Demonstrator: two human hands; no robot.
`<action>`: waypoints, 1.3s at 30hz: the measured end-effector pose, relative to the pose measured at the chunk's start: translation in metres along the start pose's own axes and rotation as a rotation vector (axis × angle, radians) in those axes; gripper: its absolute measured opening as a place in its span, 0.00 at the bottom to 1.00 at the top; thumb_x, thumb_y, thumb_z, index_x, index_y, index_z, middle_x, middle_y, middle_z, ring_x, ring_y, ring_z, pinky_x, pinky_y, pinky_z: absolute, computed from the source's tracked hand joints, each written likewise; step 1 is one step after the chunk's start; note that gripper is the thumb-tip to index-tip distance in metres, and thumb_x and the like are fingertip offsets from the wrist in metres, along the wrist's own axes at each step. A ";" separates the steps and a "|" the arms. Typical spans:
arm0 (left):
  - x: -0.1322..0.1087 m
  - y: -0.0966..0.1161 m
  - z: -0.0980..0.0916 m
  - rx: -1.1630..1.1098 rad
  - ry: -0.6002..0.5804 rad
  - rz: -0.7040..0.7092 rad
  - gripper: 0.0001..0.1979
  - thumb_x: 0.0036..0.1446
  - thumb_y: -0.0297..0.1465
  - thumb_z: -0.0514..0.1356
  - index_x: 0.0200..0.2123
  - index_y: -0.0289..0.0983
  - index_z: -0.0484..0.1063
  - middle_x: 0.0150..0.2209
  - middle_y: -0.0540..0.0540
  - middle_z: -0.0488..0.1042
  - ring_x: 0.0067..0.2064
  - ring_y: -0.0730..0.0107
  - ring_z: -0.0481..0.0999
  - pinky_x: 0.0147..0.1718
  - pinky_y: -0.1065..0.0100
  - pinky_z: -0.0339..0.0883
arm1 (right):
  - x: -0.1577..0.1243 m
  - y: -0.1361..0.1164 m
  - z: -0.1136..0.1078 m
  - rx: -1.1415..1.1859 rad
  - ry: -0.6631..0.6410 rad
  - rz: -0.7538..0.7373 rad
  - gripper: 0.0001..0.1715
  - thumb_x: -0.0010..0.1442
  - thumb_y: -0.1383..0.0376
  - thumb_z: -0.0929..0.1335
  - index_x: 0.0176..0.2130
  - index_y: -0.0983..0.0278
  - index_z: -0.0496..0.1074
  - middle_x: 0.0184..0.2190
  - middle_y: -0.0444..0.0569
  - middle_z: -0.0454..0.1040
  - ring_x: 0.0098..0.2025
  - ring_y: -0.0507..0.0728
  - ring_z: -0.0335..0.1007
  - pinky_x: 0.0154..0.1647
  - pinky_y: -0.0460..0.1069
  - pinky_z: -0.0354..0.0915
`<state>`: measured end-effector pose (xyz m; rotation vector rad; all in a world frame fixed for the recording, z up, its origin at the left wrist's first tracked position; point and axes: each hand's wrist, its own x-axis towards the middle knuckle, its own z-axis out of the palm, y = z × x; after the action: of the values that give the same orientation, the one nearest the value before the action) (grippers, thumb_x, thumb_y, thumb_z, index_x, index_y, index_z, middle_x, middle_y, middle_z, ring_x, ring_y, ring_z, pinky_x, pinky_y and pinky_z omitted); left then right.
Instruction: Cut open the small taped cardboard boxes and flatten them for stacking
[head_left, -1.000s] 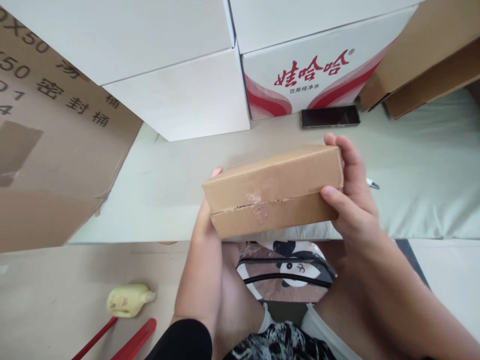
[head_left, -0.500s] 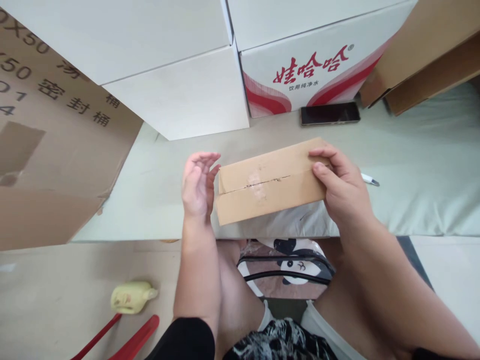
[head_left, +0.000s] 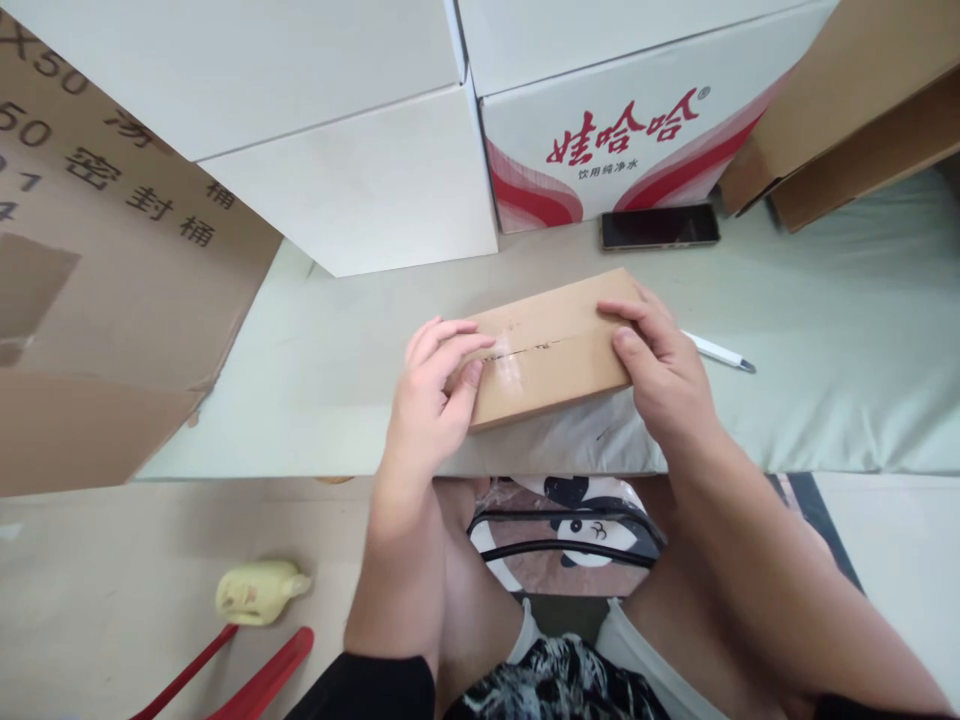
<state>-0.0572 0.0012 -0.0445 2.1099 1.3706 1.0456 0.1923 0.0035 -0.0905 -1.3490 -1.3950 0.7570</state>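
Between my two hands is a small brown cardboard box (head_left: 559,345), tilted slightly, with a seam along its top face and a shiny patch, perhaps tape, near the left end. My left hand (head_left: 435,390) grips the left end, its fingers across the top and thumb on the near side. Around the right end is closed my right hand (head_left: 664,365), with thumb and fingertips on the top face. A white pen (head_left: 721,353) lies on the pale green cloth surface (head_left: 825,380), partly behind my right hand.
At the back stand white cartons (head_left: 360,190) and a red-and-white printed carton (head_left: 600,150). A black phone (head_left: 660,227) lies before them. Large brown cartons flank the left (head_left: 142,300) and right (head_left: 840,110). On the floor sits a yellow bottle (head_left: 259,592) beside red handles (head_left: 262,680).
My left hand has moved right and closed on the box's left end. My right hand and the box have shifted slightly, showing more of the pen.
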 end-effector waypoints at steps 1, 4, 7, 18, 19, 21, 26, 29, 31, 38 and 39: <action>0.000 -0.002 0.001 0.021 -0.004 0.009 0.12 0.67 0.32 0.58 0.46 0.46 0.81 0.54 0.45 0.77 0.62 0.54 0.71 0.70 0.45 0.56 | 0.000 0.000 0.000 -0.010 -0.006 -0.015 0.20 0.66 0.49 0.66 0.51 0.54 0.76 0.68 0.51 0.65 0.72 0.64 0.59 0.73 0.65 0.56; 0.001 -0.005 0.003 0.082 0.003 -0.024 0.12 0.66 0.32 0.57 0.44 0.45 0.82 0.54 0.45 0.76 0.62 0.54 0.70 0.69 0.46 0.59 | 0.006 0.007 -0.011 -0.024 0.082 0.027 0.25 0.69 0.49 0.60 0.56 0.55 0.72 0.64 0.53 0.70 0.66 0.63 0.68 0.66 0.63 0.66; 0.002 -0.001 0.002 0.112 -0.015 -0.065 0.12 0.66 0.33 0.57 0.44 0.43 0.81 0.55 0.45 0.76 0.63 0.55 0.70 0.68 0.46 0.60 | 0.016 0.023 -0.034 -0.234 0.244 0.180 0.23 0.67 0.57 0.58 0.55 0.58 0.70 0.54 0.56 0.76 0.57 0.63 0.74 0.59 0.63 0.70; 0.002 -0.003 0.001 0.198 -0.103 0.010 0.14 0.64 0.35 0.57 0.49 0.43 0.78 0.57 0.41 0.72 0.64 0.50 0.67 0.68 0.43 0.57 | 0.028 0.054 -0.060 -0.566 0.039 0.405 0.13 0.49 0.66 0.69 0.38 0.60 0.75 0.33 0.50 0.73 0.37 0.62 0.72 0.47 0.62 0.69; 0.002 -0.003 0.001 0.201 -0.106 0.011 0.14 0.64 0.35 0.57 0.49 0.43 0.78 0.58 0.41 0.72 0.64 0.50 0.67 0.68 0.43 0.57 | 0.032 0.048 -0.060 -0.453 0.142 0.375 0.11 0.50 0.65 0.68 0.37 0.60 0.73 0.31 0.48 0.71 0.34 0.59 0.69 0.43 0.60 0.69; 0.001 -0.002 0.002 0.193 -0.103 0.006 0.14 0.63 0.35 0.57 0.50 0.43 0.78 0.57 0.41 0.72 0.64 0.51 0.66 0.68 0.45 0.57 | 0.039 0.031 -0.061 -0.109 0.385 0.250 0.10 0.51 0.63 0.66 0.37 0.58 0.71 0.29 0.44 0.67 0.28 0.54 0.64 0.33 0.53 0.67; 0.001 -0.003 0.005 0.119 -0.074 -0.005 0.14 0.61 0.34 0.59 0.48 0.41 0.79 0.56 0.41 0.72 0.64 0.52 0.66 0.68 0.47 0.59 | 0.038 -0.043 -0.053 0.666 0.532 -0.095 0.17 0.41 0.72 0.69 0.32 0.54 0.73 0.28 0.36 0.66 0.27 0.47 0.68 0.23 0.43 0.63; 0.002 -0.005 0.006 0.088 -0.069 -0.026 0.14 0.59 0.35 0.60 0.48 0.42 0.78 0.56 0.42 0.73 0.64 0.52 0.66 0.68 0.47 0.58 | 0.024 -0.080 -0.035 0.726 0.357 -0.116 0.15 0.38 0.72 0.74 0.24 0.58 0.67 0.27 0.34 0.69 0.32 0.47 0.76 0.23 0.42 0.68; 0.002 -0.005 0.006 0.070 -0.078 -0.038 0.15 0.59 0.35 0.61 0.48 0.42 0.78 0.57 0.42 0.73 0.64 0.52 0.66 0.69 0.47 0.58 | 0.016 -0.090 -0.020 0.731 0.231 -0.092 0.17 0.41 0.69 0.77 0.24 0.59 0.66 0.24 0.34 0.70 0.29 0.48 0.77 0.19 0.42 0.68; 0.001 -0.004 0.007 0.018 -0.073 -0.065 0.15 0.57 0.35 0.64 0.48 0.41 0.79 0.57 0.42 0.73 0.65 0.52 0.65 0.70 0.47 0.57 | 0.011 -0.080 0.023 0.684 0.077 -0.008 0.12 0.47 0.72 0.76 0.27 0.62 0.71 0.24 0.38 0.75 0.29 0.51 0.81 0.26 0.43 0.76; 0.001 -0.004 0.008 0.010 -0.071 -0.063 0.16 0.57 0.36 0.64 0.48 0.41 0.79 0.57 0.42 0.73 0.66 0.52 0.65 0.70 0.48 0.57 | 0.011 -0.080 0.026 0.657 0.080 0.002 0.12 0.47 0.72 0.76 0.27 0.62 0.71 0.24 0.38 0.75 0.28 0.51 0.80 0.26 0.43 0.76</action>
<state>-0.0533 0.0036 -0.0515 2.0762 1.4017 0.9314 0.1430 0.0054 -0.0215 -0.8496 -0.9548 1.0365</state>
